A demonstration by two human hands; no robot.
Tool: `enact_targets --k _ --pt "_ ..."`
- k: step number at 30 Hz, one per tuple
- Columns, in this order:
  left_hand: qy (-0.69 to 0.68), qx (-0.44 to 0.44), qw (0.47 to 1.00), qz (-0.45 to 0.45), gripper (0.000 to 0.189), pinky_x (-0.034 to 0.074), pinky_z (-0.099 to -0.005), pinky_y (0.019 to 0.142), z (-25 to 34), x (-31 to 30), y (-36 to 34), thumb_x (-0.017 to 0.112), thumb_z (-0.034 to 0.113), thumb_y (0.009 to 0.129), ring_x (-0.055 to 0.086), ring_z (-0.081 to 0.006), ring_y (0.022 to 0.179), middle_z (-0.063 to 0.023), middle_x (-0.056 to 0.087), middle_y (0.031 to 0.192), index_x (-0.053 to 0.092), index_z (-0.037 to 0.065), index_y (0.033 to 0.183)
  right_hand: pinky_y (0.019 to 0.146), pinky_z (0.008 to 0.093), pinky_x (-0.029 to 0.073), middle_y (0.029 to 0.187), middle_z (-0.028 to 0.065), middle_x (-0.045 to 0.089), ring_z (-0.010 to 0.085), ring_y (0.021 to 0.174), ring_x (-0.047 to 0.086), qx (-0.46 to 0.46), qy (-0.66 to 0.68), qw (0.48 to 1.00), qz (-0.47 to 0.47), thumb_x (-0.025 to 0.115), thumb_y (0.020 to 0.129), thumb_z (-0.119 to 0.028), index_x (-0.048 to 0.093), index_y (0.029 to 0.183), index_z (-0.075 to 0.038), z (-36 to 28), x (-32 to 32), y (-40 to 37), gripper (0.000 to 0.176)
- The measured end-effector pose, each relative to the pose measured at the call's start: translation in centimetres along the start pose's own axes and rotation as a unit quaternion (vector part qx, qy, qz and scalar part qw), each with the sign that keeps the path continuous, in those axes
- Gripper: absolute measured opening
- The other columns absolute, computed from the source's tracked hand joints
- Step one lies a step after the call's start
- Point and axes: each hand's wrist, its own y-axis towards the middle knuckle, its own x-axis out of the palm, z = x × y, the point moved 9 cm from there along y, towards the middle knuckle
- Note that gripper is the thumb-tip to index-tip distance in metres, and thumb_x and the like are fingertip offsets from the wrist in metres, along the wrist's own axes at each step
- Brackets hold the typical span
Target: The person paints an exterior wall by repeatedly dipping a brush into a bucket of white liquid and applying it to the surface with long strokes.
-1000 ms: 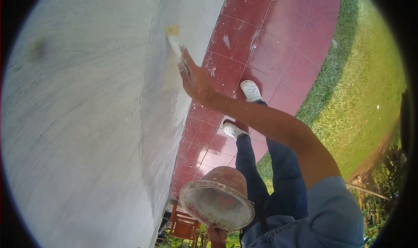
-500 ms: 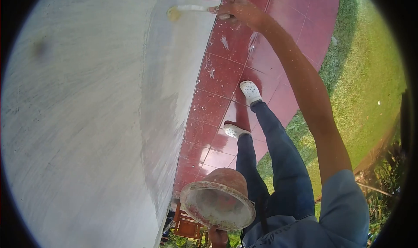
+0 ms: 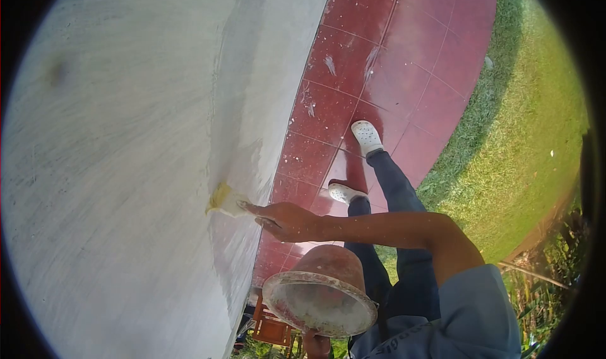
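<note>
My right hand is closed around the handle of a wide brush. The brush's yellowish bristles touch the pale grey wall, beside a darker, damp-looking band. Low in the view, my left hand grips the rim of a reddish, paint-crusted bucket from below, its fingers partly hidden. The bucket's mouth faces me, with whitish residue inside.
Red floor tiles with white splatters run along the wall's foot. My white clogs stand on them. Grass lies beyond the tiles at the right. A wooden chair is at the bottom, near the wall's end.
My right hand has come down the view with the brush, from near the top edge to just above the bucket, and my elbow is now bent. The bucket has barely moved.
</note>
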Motion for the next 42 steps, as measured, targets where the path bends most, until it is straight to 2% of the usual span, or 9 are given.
enact_targets --k 4,7,12,17,19,25,29,33,42 --pt "0.006 0.024 1.000 0.002 0.072 0.039 -0.0493 0.108 -0.3 -2.0 0.4 0.054 0.001 0.068 0.049 -0.0338 0.125 -0.0134 0.052 0.132 0.039 0.004 0.139 0.079 0.0449 0.052 0.111 0.0211 0.066 0.0377 0.092 0.065 -0.101 0.004 0.983 -0.153 0.052 0.093 -0.015 0.049 0.139 -0.005 1.1 1.6 0.7 0.047" --pt "-0.047 0.005 0.999 0.014 0.076 0.039 -0.0471 0.108 -1.1 -3.5 0.0 0.053 -0.003 0.066 0.050 -0.0315 0.123 -0.0130 0.051 0.133 0.037 0.002 0.141 0.068 0.0315 0.045 0.081 0.0086 0.062 0.0168 0.073 0.054 0.132 0.046 0.987 -0.077 0.063 0.090 -0.020 0.052 0.138 -0.006 -3.2 -13.9 4.4 0.051" --pt "-0.054 -0.009 0.998 0.006 0.076 0.038 -0.0469 0.108 -1.8 -2.7 0.1 0.053 -0.003 0.066 0.049 -0.0314 0.124 -0.0132 0.051 0.134 0.037 0.002 0.141 0.047 0.0200 0.027 0.065 -0.0057 0.041 0.0038 0.052 0.032 0.087 0.131 0.912 0.380 0.049 0.098 -0.023 0.063 0.107 -0.007 -3.4 -37.8 0.8 0.023" --pt "-0.043 -0.002 0.999 0.004 0.076 0.038 -0.0477 0.109 -1.2 -2.1 -0.1 0.052 -0.003 0.066 0.048 -0.0315 0.126 -0.0137 0.050 0.134 0.037 0.002 0.141 0.044 0.0180 0.029 0.070 -0.0063 0.041 0.0028 0.053 0.035 -0.131 0.189 0.798 0.558 0.041 0.101 -0.019 0.036 0.146 -0.010 -7.3 -40.2 1.2 0.046" --pt "-0.039 0.000 0.999 0.024 0.075 0.038 -0.0488 0.108 -1.4 -2.9 -0.2 0.052 -0.003 0.067 0.048 -0.0320 0.126 -0.0135 0.050 0.134 0.038 0.003 0.141 0.053 0.0243 0.036 0.071 -0.0018 0.045 0.0062 0.056 0.037 -0.063 0.149 0.852 0.497 0.047 0.101 -0.024 0.055 0.120 -0.004 -5.9 -31.2 3.8 0.028" --pt "-0.004 -0.005 1.000 0.010 0.072 0.039 -0.0503 0.107 0.0 0.4 -0.2 0.054 0.000 0.068 0.048 -0.0333 0.126 -0.0137 0.052 0.133 0.041 0.004 0.138 0.073 0.0461 0.051 0.086 0.0178 0.064 0.0343 0.077 0.065 0.003 -0.035 0.999 -0.034 0.052 0.096 -0.014 0.039 0.147 -0.013 0.5 1.2 -1.8 0.053" --pt "-0.025 -0.017 1.000 0.008 0.073 0.038 -0.0500 0.108 -0.8 -1.7 0.0 0.055 0.001 0.068 0.048 -0.0333 0.127 -0.0137 0.052 0.133 0.040 0.003 0.139 0.087 0.0464 0.050 0.116 0.0202 0.065 0.0334 0.099 0.066 -0.068 -0.016 0.985 -0.158 0.052 0.095 -0.017 0.054 0.136 -0.011 2.2 0.6 -0.8 0.041" --pt "-0.027 -0.017 0.999 0.007 0.072 0.040 -0.0501 0.107 -1.7 -2.7 -0.1 0.055 0.001 0.068 0.049 -0.0333 0.125 -0.0135 0.052 0.133 0.041 0.004 0.138 0.056 0.0303 0.038 0.063 -0.0001 0.054 0.0093 0.055 0.045 0.082 0.006 0.996 0.029 0.067 0.088 -0.024 0.058 0.134 -0.011 -4.6 -21.4 4.5 0.049" --pt "-0.029 -0.002 1.000 -0.001 0.070 0.042 -0.0505 0.105 -1.4 -1.0 -0.3 0.053 0.000 0.068 0.051 -0.0339 0.123 -0.0141 0.053 0.131 0.041 0.002 0.137 0.042 0.0179 0.027 0.069 -0.0066 0.040 0.0030 0.051 0.033 -0.091 0.222 0.783 0.574 0.043 0.100 -0.018 0.034 0.147 -0.011 -7.2 -41.4 -0.2 0.049"
